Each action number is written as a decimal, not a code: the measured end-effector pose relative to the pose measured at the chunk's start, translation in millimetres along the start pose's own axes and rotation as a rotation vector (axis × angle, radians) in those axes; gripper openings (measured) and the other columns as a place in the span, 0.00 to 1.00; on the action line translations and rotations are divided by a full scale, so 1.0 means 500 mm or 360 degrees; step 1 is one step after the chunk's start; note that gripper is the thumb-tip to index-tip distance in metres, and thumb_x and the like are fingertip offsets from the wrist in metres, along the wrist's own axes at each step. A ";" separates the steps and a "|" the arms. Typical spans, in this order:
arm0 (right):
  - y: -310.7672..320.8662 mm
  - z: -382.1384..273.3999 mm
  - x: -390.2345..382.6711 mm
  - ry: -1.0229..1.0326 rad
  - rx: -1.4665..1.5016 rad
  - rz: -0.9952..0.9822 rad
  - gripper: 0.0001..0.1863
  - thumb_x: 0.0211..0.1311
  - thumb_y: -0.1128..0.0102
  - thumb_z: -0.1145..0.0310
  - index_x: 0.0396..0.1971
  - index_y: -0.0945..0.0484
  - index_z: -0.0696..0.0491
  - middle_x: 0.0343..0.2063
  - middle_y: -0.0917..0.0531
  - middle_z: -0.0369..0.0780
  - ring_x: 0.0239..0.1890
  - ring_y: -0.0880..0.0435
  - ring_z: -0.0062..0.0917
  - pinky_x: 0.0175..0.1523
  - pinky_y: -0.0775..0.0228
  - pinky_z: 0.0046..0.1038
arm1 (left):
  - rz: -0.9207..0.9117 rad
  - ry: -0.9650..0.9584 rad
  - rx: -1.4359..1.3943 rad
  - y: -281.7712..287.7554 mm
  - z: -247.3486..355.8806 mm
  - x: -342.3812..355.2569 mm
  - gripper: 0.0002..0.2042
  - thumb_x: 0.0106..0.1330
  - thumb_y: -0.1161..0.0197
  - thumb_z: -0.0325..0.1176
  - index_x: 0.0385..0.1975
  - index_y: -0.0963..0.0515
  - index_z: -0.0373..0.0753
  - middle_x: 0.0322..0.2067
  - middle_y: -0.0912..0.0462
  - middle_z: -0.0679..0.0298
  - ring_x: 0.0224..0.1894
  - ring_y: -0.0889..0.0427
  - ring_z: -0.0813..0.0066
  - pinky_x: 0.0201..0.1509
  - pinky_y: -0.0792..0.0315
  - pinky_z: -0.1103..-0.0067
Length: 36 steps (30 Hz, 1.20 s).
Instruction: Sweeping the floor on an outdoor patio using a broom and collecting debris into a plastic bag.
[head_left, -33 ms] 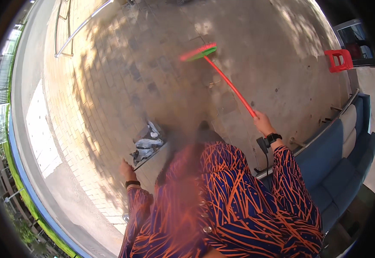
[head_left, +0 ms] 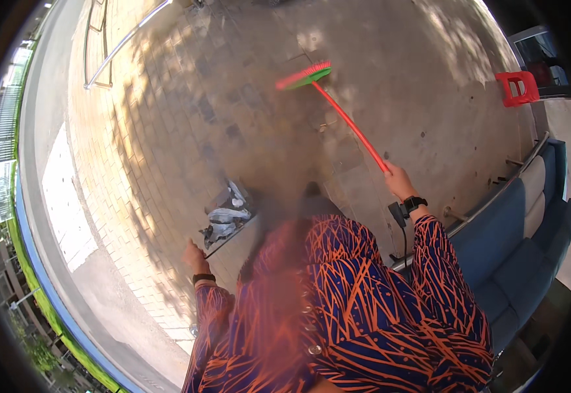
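My right hand (head_left: 400,181) is closed around the upper end of a broom's red stick (head_left: 353,126). The broom head (head_left: 306,76), green with red bristles, is held out ahead, bristles facing away from me. I cannot tell whether it touches the pavement. Lower left, my left hand (head_left: 195,255) grips a thin dark handle (head_left: 223,243). Beside that handle, crumpled grey and black plastic (head_left: 227,215) sits low by my legs. Whether a dustpan lies under the plastic cannot be made out. A smear on the lens blurs the middle of the view.
Right of me stands a blue and grey cushioned seat (head_left: 495,239) with a metal rail along it. A red plastic stool (head_left: 517,89) is farther off at the right. Metal railings (head_left: 128,44) rise at the far left. Paving bricks (head_left: 161,131) cover the ground, partly shaded.
Very little differs. My right hand and the broom sit slightly higher in the view, while the background has shifted a little too. Both hands keep their grips.
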State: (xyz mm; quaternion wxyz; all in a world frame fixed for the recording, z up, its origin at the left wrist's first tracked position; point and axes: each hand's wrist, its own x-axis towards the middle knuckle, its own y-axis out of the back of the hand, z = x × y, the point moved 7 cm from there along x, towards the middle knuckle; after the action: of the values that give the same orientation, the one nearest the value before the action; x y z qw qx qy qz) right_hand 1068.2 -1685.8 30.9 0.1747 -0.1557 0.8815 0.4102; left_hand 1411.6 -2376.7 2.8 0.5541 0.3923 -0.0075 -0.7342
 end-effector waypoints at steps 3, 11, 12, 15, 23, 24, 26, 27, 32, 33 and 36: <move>-0.040 0.039 -0.006 0.0057 -0.0390 0.0094 0.19 0.67 0.53 0.67 0.55 0.28 0.54 0.31 0.19 0.56 0.35 0.20 0.54 0.39 0.29 0.48 | -0.0027 -0.0150 0.0195 -0.042 0.025 -0.041 0.19 0.65 0.41 0.46 0.17 0.32 0.40 0.12 0.36 0.68 0.10 0.35 0.76 0.12 0.42 0.78; -0.176 0.099 -0.388 -0.0268 -0.0147 -0.0094 0.23 0.62 0.50 0.72 0.58 0.28 0.55 0.26 0.20 0.55 0.30 0.20 0.51 0.36 0.30 0.42 | -0.0486 -0.0657 0.1083 -0.174 0.064 0.002 0.27 0.65 0.44 0.54 0.21 0.22 0.31 0.15 0.25 0.60 0.21 0.25 0.69 0.29 0.31 0.70; -0.209 0.118 -0.441 -0.0185 -0.0154 -0.0035 0.23 0.62 0.50 0.72 0.59 0.29 0.55 0.24 0.19 0.52 0.26 0.20 0.47 0.34 0.30 0.41 | -0.0603 -0.0737 0.1173 -0.219 0.073 -0.001 0.28 0.65 0.45 0.55 0.22 0.21 0.30 0.16 0.23 0.55 0.22 0.23 0.64 0.32 0.31 0.67; -0.274 0.091 -0.555 -0.0234 0.0195 0.0036 0.23 0.64 0.49 0.70 0.60 0.28 0.54 0.19 0.20 0.40 0.20 0.21 0.28 0.26 0.32 0.32 | -0.0821 -0.1254 0.1446 -0.331 0.096 -0.034 0.26 0.65 0.46 0.54 0.23 0.22 0.30 0.20 0.22 0.47 0.25 0.21 0.51 0.33 0.30 0.64; -0.392 -0.135 -0.595 -0.1037 0.1248 0.0058 0.21 0.69 0.50 0.66 0.60 0.28 0.52 0.21 0.23 0.32 0.16 0.28 0.13 0.20 0.36 0.18 | -0.1313 -0.1503 0.1776 -0.476 0.074 0.004 0.24 0.65 0.43 0.52 0.25 0.20 0.32 0.23 0.21 0.44 0.30 0.20 0.46 0.35 0.29 0.64; -0.415 -0.132 -0.581 -0.1018 0.1236 0.0100 0.19 0.69 0.50 0.65 0.58 0.27 0.53 0.21 0.23 0.33 0.16 0.27 0.14 0.20 0.36 0.19 | -0.1369 -0.1581 0.1833 -0.485 0.072 0.007 0.24 0.65 0.44 0.52 0.25 0.20 0.32 0.24 0.21 0.44 0.31 0.20 0.45 0.35 0.29 0.63; -0.472 -0.099 -0.536 -0.0896 0.0852 0.0156 0.18 0.69 0.49 0.65 0.55 0.26 0.54 0.21 0.23 0.34 0.17 0.26 0.15 0.21 0.35 0.20 | -0.1437 -0.1626 0.1839 -0.494 0.062 0.016 0.24 0.65 0.44 0.52 0.25 0.20 0.32 0.25 0.21 0.43 0.32 0.20 0.44 0.36 0.29 0.62; -0.477 -0.079 -0.509 -0.0756 0.0460 0.0214 0.16 0.68 0.49 0.64 0.51 0.25 0.55 0.21 0.23 0.34 0.18 0.25 0.16 0.21 0.35 0.22 | -0.1501 -0.1676 0.1826 -0.513 0.058 0.004 0.24 0.65 0.44 0.52 0.25 0.20 0.32 0.25 0.21 0.43 0.33 0.21 0.43 0.36 0.29 0.61; -0.571 -0.087 -0.511 -0.0328 0.0039 0.0393 0.13 0.67 0.48 0.64 0.45 0.24 0.56 0.18 0.25 0.34 0.18 0.27 0.18 0.22 0.36 0.25 | -0.1630 -0.1828 0.1759 -0.521 0.029 -0.004 0.24 0.66 0.45 0.51 0.26 0.20 0.31 0.27 0.20 0.43 0.35 0.21 0.42 0.39 0.28 0.59; -0.589 -0.104 -0.526 -0.0270 0.0089 0.0364 0.13 0.66 0.48 0.65 0.45 0.24 0.56 0.18 0.26 0.33 0.18 0.28 0.17 0.23 0.36 0.25 | -0.1641 -0.1904 0.1776 -0.519 0.025 -0.001 0.24 0.67 0.46 0.51 0.26 0.20 0.31 0.28 0.20 0.43 0.35 0.21 0.42 0.40 0.28 0.58; -0.642 -0.137 -0.599 -0.0415 0.0564 0.0061 0.13 0.66 0.48 0.65 0.42 0.23 0.58 0.19 0.26 0.34 0.20 0.29 0.15 0.26 0.35 0.24 | -0.1450 -0.1743 0.1763 -0.512 0.010 0.054 0.24 0.68 0.46 0.50 0.25 0.20 0.31 0.28 0.20 0.43 0.36 0.21 0.42 0.41 0.28 0.57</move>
State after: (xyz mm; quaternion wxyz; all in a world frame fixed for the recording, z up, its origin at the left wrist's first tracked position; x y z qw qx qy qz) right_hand 1456.4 -1897.2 -11.8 0.3040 -0.0515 0.9125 0.2689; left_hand 1199.6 -2302.4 -123.2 -0.1400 0.1634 -0.4668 -0.8578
